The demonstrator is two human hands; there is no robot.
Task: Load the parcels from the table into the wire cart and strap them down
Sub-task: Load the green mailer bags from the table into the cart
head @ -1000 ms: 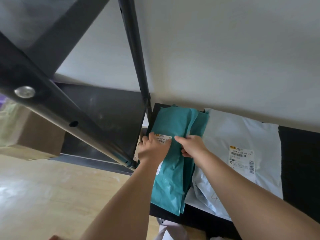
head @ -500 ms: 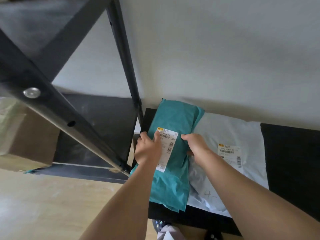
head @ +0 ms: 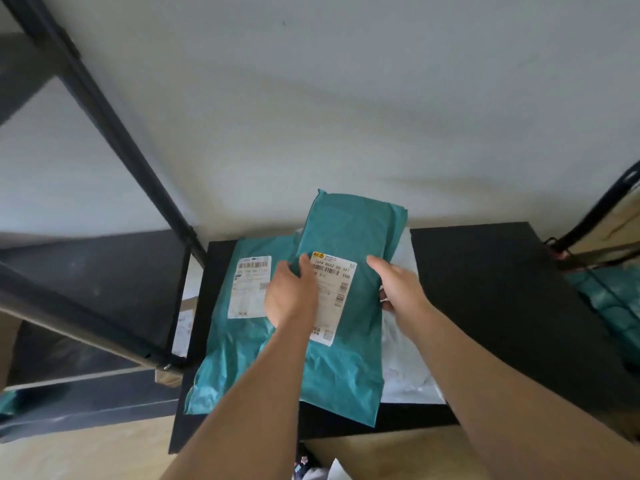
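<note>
Mid-pickup: gripped top teal parcel [head: 349,233] at both edges with left hand [head: 292,297] and right hand [head: 400,289], due next for a lift right to cart [head: 602,206].

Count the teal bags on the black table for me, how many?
2. The upper teal plastic mailer bag is held on top of the pile. The lower teal plastic mailer bag lies under it, sticking out to the left. Others may hide beneath.

Crinkled teal plastic mailer [head: 349,237] with white paper label [head: 330,296], on matt black table [head: 485,289].
</note>
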